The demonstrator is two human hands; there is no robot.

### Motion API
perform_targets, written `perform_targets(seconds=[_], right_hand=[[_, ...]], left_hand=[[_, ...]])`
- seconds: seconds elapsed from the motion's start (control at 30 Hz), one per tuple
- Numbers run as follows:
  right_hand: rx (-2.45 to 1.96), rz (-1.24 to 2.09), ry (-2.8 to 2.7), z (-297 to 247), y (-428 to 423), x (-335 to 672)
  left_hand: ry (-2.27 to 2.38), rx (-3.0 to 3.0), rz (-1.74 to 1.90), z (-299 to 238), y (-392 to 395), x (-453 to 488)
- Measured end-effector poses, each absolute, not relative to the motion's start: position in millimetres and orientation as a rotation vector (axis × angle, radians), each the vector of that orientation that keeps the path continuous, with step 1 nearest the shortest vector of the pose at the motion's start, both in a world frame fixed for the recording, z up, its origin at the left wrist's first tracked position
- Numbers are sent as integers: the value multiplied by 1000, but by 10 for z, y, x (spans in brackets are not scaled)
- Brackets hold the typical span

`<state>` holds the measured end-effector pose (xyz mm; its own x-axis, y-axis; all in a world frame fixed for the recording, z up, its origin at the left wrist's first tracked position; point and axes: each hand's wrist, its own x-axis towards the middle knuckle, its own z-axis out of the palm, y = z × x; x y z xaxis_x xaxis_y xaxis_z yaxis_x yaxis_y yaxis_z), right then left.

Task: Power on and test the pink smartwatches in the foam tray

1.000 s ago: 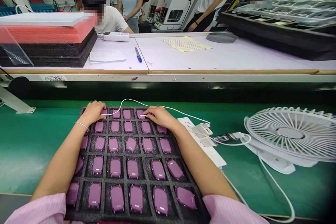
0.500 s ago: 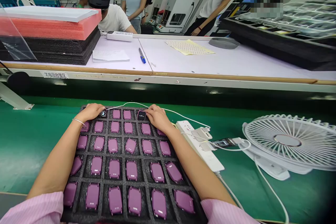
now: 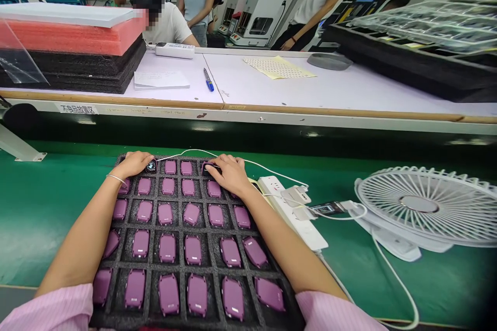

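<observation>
A black foam tray lies on the green belt before me, its cells filled with several purple watch bodies lying face down. My left hand rests at the tray's far left corner, fingers curled round a watch body turned screen up, its display lit. My right hand sits at the far row's right side, fingers closed over another dark-faced watch body. A thin white cable arcs along the tray's far edge between both hands.
A white power strip with plugged adapters lies right of the tray, then a white fan lying flat. Beyond the belt stands a white bench with papers, a pen and foam stacks. Other people work behind.
Both hands have turned the watch bodies they hold from purple back up to screen up. The right hand's fingers now cover more of its piece. The view shifted slightly.
</observation>
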<state>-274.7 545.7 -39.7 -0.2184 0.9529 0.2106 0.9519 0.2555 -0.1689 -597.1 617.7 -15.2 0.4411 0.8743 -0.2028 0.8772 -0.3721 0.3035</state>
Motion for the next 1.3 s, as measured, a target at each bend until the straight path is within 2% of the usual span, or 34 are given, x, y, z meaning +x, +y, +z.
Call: perform_targets(seconds=[0.17, 0.4, 0.73, 0.97, 1.3], right_hand=[[-1905, -260, -2237, -319, 5406, -2966], [-2004, -305, -2176, -337, 5386, -3130], [-1963, -132, -2187, -295, 5389, -3053], [-1784, 171, -2192, -390, 5459, -2714], [-1727, 481, -2146, -521, 5648, -2580]], left_hand=[[1492, 2331, -9, -162, 6181, -5970], [1481, 2333, -9, -166, 6183, -5973], [1462, 2340, 14, -182, 6183, -5985], [1465, 2295, 63, -149, 6176, -5963], [1537, 2314, 389, -17, 6101, -5835]])
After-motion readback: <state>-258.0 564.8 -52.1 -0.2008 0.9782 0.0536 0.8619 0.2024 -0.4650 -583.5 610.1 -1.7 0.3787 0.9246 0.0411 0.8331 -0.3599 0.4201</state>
